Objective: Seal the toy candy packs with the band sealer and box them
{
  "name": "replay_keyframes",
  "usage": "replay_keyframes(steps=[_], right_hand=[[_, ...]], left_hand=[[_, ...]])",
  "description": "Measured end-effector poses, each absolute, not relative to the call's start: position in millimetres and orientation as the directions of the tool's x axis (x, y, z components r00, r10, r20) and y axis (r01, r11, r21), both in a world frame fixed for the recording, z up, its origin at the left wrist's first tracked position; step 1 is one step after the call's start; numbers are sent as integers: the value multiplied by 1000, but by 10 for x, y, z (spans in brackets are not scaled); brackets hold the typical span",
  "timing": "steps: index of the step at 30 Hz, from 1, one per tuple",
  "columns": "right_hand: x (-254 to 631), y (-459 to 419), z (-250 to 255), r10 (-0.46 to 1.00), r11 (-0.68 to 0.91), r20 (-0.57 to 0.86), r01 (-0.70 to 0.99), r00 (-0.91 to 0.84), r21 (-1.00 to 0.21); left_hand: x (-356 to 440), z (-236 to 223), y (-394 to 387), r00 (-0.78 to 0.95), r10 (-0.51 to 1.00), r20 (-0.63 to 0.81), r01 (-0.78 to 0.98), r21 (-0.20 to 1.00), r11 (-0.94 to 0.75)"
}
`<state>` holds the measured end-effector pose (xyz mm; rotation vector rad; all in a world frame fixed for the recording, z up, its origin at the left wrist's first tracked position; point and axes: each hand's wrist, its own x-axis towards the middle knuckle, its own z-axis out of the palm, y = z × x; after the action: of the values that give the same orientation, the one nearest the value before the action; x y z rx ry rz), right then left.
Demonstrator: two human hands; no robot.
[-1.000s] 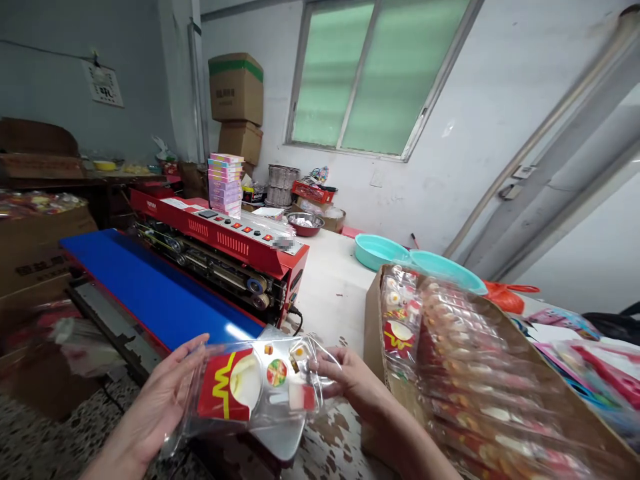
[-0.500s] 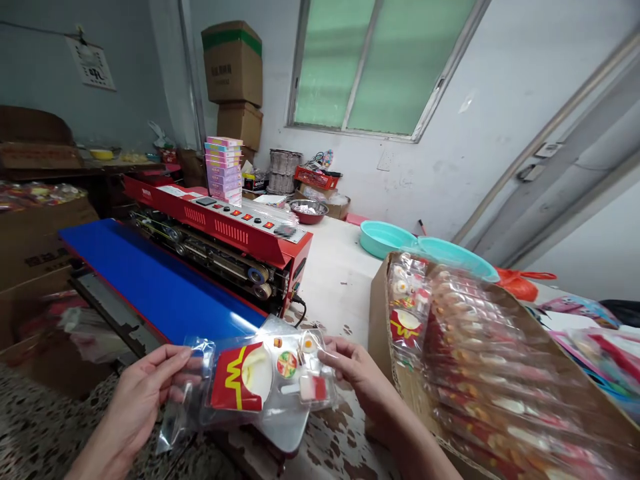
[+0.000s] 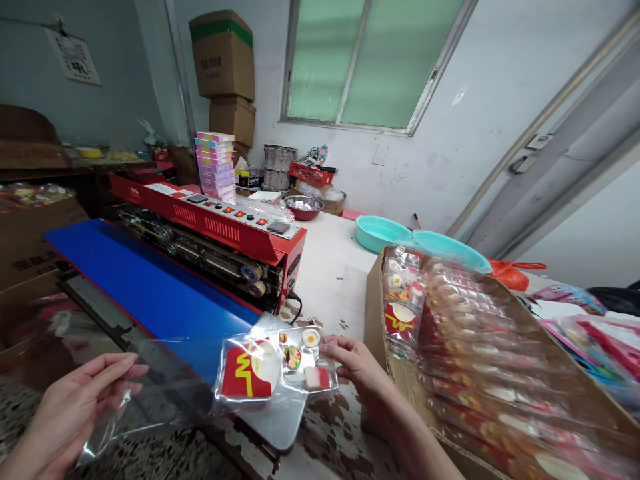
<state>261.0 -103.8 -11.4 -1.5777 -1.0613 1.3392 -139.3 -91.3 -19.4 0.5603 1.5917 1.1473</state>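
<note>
A clear plastic bag [image 3: 165,383] stretches between my hands above the metal plate [image 3: 280,423] at the end of the sealing machine. In its right half lies a clear blister pack of toy food: a red fries carton [image 3: 245,371] with a yellow zigzag, a fried egg [image 3: 311,338], a small round pizza-like piece and a red-and-white block. My left hand [image 3: 75,407] pinches the loose, flat end of the bag at the lower left. My right hand [image 3: 353,365] grips the filled end between thumb and fingers, beside the egg.
The red sealing machine [image 3: 220,223] with its blue belt [image 3: 145,287] stands left. On the right, a cardboard box [image 3: 375,313] holds several similar packs in rows. Turquoise basins [image 3: 383,233] and a red bowl [image 3: 304,208] sit farther back on the white table [image 3: 330,267].
My left hand has moved left and down, drawing the bag's loose end out long. The filled end stays in my right hand, nearly in place. The view has shifted slightly.
</note>
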Motion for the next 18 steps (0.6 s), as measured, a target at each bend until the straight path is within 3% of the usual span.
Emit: replay_keyframes(steps=[3, 4, 6, 8, 10, 12, 14, 16, 18], right_hand=[[2597, -1014, -133, 928, -365, -357, 71, 106, -928], [2593, -1008, -139, 924, -374, -366, 70, 110, -925], [2591, -1003, -141, 920, -386, -377, 76, 110, -920], [2596, -1007, -112, 924, -378, -365, 128, 114, -917], [2593, -1016, -43, 951, -300, -261, 279, 169, -912], [2554, -1022, 63, 974, -133, -21, 497, 225, -857], [2452, -1020, 187, 962, 37, 209, 676, 175, -736], [2292, -1006, 301, 965, 122, 258, 770, 56, -627], [2113, -975, 383, 984, 135, 175, 823, -44, -551]], left_hand=[[-1469, -159, -927, -371, 840, -396, 5, 904, 428], [-1473, -133, -928, -423, 844, -330, 152, 892, 425], [-1425, -65, -929, -471, 881, -54, 542, 770, 337], [-1288, 8, -931, -287, 922, 261, 825, 556, 100], [-1064, 65, -930, 31, 921, 389, 880, 427, -210], [-789, 104, -917, 296, 895, 334, 819, 394, -418], [-520, 129, -897, 485, 845, 226, 748, 394, -535], [-311, 143, -878, 589, 793, 154, 690, 415, -593], [-185, 148, -867, 621, 776, 112, 670, 438, -599]])
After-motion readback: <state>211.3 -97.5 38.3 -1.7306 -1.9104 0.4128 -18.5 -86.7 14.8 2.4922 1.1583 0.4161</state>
